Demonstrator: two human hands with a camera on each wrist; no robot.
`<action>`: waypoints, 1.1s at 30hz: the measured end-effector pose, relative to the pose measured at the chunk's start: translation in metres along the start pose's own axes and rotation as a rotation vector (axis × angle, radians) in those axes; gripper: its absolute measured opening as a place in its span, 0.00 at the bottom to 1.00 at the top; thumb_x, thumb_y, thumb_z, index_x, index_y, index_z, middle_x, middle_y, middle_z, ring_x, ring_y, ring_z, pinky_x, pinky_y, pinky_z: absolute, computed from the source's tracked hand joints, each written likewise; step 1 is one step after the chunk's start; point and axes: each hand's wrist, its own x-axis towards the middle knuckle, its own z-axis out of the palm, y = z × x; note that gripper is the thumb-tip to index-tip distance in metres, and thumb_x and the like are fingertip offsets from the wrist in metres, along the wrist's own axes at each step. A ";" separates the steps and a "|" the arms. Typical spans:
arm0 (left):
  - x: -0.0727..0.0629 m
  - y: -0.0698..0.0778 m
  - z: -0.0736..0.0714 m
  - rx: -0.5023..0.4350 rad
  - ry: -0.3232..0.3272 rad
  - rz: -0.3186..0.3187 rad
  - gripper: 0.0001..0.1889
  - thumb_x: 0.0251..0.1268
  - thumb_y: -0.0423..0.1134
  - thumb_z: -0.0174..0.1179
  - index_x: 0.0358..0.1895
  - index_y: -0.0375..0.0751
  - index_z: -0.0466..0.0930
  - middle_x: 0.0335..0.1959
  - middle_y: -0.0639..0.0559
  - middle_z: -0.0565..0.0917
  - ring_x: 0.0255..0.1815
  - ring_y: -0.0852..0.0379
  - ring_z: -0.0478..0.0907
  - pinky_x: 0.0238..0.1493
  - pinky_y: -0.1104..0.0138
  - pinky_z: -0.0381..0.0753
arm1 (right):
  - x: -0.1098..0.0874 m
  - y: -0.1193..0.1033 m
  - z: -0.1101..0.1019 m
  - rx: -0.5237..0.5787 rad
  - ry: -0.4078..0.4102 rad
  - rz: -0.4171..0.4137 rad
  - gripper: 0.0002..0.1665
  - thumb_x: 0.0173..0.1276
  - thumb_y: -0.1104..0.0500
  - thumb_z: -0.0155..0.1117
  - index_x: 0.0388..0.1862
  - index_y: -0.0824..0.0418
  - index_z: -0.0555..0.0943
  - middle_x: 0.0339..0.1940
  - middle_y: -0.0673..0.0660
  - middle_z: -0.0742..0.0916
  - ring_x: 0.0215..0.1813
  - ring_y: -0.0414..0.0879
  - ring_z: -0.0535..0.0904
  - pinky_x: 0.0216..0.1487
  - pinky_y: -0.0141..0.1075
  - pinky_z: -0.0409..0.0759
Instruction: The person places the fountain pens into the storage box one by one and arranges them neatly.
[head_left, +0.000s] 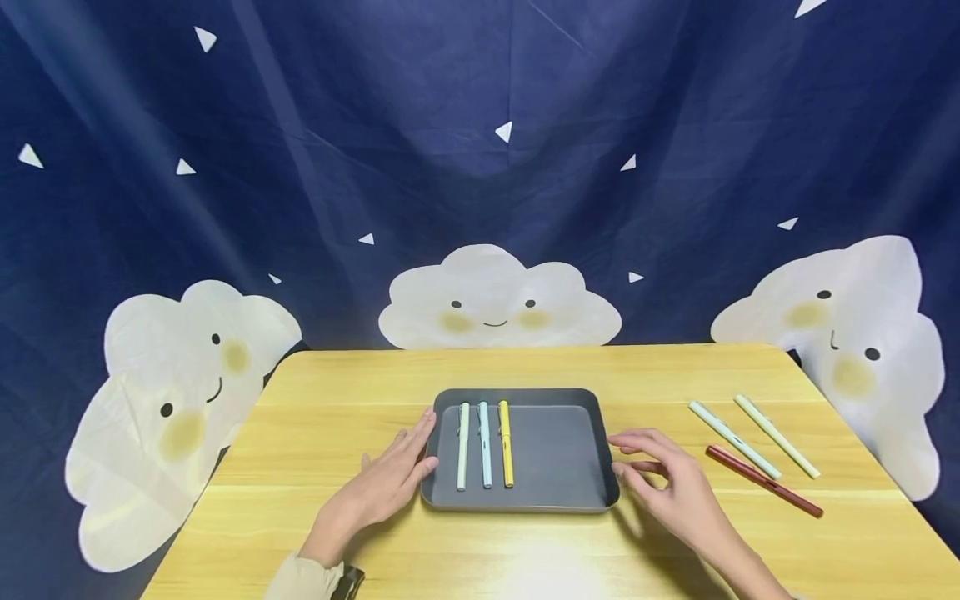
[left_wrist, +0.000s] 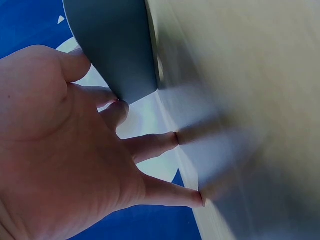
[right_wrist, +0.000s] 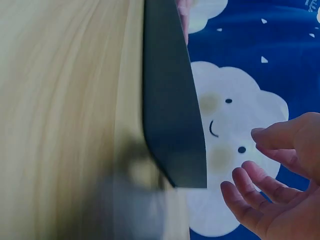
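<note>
While the tray (head_left: pixel 558 454) (three pens (head_left: pixel 485 446) inside) sits on the table (head_left: pixel 337 400), the left hand (head_left: pixel 382 486) rests straight fingers against its left side, and the right hand (head_left: pixel 671 483), fingers loosely bent and gripping nothing, is just beside the other end.

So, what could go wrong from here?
The left fingers are against the tray; a sharp push or tilt could set the three pens lying loose in it sliding or rolling. If the right fingers swing outward, they might knock the dark red pen into the pale pens beside it.
</note>
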 end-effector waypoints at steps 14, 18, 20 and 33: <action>0.000 0.001 0.000 -0.001 0.003 0.003 0.34 0.85 0.55 0.41 0.85 0.54 0.40 0.85 0.59 0.42 0.81 0.35 0.50 0.60 0.17 0.44 | -0.019 0.018 -0.045 -0.141 0.046 0.003 0.26 0.56 0.77 0.76 0.52 0.59 0.88 0.51 0.57 0.87 0.53 0.30 0.81 0.47 0.24 0.82; 0.001 0.002 0.000 -0.014 0.004 0.009 0.34 0.85 0.54 0.41 0.85 0.54 0.40 0.85 0.58 0.43 0.81 0.35 0.50 0.60 0.17 0.43 | -0.024 0.024 -0.059 -0.151 0.042 0.053 0.25 0.58 0.75 0.76 0.53 0.56 0.87 0.53 0.55 0.86 0.54 0.27 0.80 0.49 0.22 0.81; 0.000 0.002 0.000 -0.013 0.004 0.008 0.34 0.85 0.54 0.41 0.85 0.54 0.40 0.85 0.58 0.42 0.81 0.35 0.49 0.60 0.17 0.43 | -0.026 0.027 -0.065 -0.169 0.046 0.064 0.25 0.59 0.75 0.76 0.53 0.57 0.87 0.53 0.55 0.86 0.54 0.26 0.79 0.50 0.21 0.79; 0.000 0.001 0.000 -0.014 -0.001 -0.003 0.34 0.85 0.54 0.41 0.85 0.55 0.40 0.85 0.60 0.41 0.82 0.36 0.49 0.60 0.17 0.43 | -0.037 0.054 -0.096 -0.248 0.050 0.000 0.28 0.53 0.80 0.75 0.52 0.62 0.88 0.48 0.55 0.86 0.53 0.24 0.79 0.50 0.16 0.76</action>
